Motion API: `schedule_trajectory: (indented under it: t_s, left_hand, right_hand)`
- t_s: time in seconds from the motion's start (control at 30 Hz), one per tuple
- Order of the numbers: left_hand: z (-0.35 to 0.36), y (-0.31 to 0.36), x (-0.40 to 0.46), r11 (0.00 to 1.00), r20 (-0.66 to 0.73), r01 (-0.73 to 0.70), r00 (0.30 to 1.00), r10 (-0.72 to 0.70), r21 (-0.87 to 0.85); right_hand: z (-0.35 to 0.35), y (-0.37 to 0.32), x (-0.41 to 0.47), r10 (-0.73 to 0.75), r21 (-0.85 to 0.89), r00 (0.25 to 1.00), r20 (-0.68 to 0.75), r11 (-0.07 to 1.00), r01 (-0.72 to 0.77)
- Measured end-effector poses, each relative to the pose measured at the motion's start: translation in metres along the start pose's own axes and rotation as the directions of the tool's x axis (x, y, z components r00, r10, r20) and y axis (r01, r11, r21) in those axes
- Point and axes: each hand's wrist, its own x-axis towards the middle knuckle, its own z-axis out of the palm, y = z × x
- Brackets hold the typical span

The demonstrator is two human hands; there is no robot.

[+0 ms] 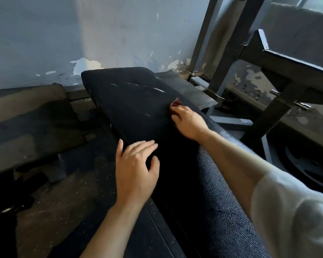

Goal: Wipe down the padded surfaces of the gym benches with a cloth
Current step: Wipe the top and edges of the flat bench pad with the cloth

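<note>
A long black padded bench (131, 97) runs from the lower right toward the wall, with pale scuff marks near its far end. My right hand (188, 121) presses a small dark red cloth (175, 105) against the pad's right side; only a corner of the cloth shows beyond my fingers. My left hand (136, 168) rests on the pad's left edge nearer to me, fingers spread and lightly bent, holding nothing.
A grey metal rack frame (268, 75) stands to the right of the bench, with a dark weight plate (306, 164) on the floor beneath it. Another worn low bench (32, 116) lies at the left. A peeling blue wall (82, 34) closes the far side.
</note>
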Motion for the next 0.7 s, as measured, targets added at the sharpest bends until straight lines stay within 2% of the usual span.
schedule_trajectory:
  t_s: [0.07, 0.1, 0.13, 0.23, 0.3, 0.33, 0.43, 0.47, 0.5, 0.6, 0.63, 0.7]
  left_hand:
    - [-0.007, -0.005, -0.001, 0.999, 0.038, -0.024, 0.999, 0.025, -0.034]
    - [-0.010, -0.007, -0.002, 0.998, 0.058, -0.039, 0.997, 0.041, -0.045]
    - [-0.011, -0.010, -0.003, 0.997, 0.072, -0.052, 0.996, 0.055, -0.052]
    - [-0.013, -0.014, -0.004, 0.995, 0.081, -0.081, 0.993, 0.085, -0.060]
    - [-0.014, -0.016, -0.005, 0.994, 0.081, -0.083, 0.993, 0.089, -0.071]
    - [-0.016, -0.018, -0.006, 0.994, 0.079, -0.077, 0.993, 0.083, -0.072]
    - [-0.027, -0.026, -0.009, 0.998, 0.061, -0.030, 0.998, 0.033, -0.053]
    - [-0.029, -0.029, -0.010, 0.999, 0.042, -0.007, 0.999, 0.009, -0.043]
    - [-0.031, -0.030, -0.010, 1.000, 0.021, 0.006, 1.000, -0.006, -0.025]
    - [-0.031, -0.027, -0.009, 0.999, -0.039, 0.038, 0.999, -0.037, 0.007]
    - [-0.032, -0.027, -0.009, 0.999, -0.063, 0.043, 0.997, -0.043, -0.006]
    - [-0.035, -0.029, -0.009, 0.999, -0.073, 0.037, 0.997, -0.037, -0.004]
  right_hand:
    - [0.000, -0.002, 0.011, 0.116, -0.002, 0.993, -0.027, 0.993, -0.116]
    - [0.002, -0.011, 0.011, 0.129, -0.002, 0.991, -0.042, 0.992, -0.130]
    - [0.006, -0.021, 0.006, 0.098, -0.006, 0.994, -0.052, 0.995, -0.098]
    - [0.015, -0.039, -0.027, -0.147, -0.003, 0.988, -0.044, 0.989, 0.147]
    - [0.013, -0.030, -0.033, -0.199, 0.015, 0.979, -0.040, 0.980, 0.200]
    - [0.008, -0.024, -0.025, -0.159, -0.002, 0.987, -0.034, 0.987, 0.159]
    - [0.003, -0.023, 0.006, 0.101, -0.022, 0.994, -0.032, 0.995, -0.102]
    - [0.006, -0.037, 0.011, 0.114, -0.012, 0.993, -0.037, 0.993, -0.114]
    - [0.011, -0.055, 0.011, 0.068, 0.002, 0.997, -0.040, 0.998, -0.068]
    - [0.032, -0.110, -0.016, -0.233, 0.030, 0.973, 0.008, 0.972, 0.232]
    - [0.035, -0.117, -0.026, -0.292, 0.040, 0.956, 0.024, 0.956, 0.291]
    - [0.034, -0.111, -0.032, -0.320, 0.071, 0.947, 0.023, 0.946, 0.318]
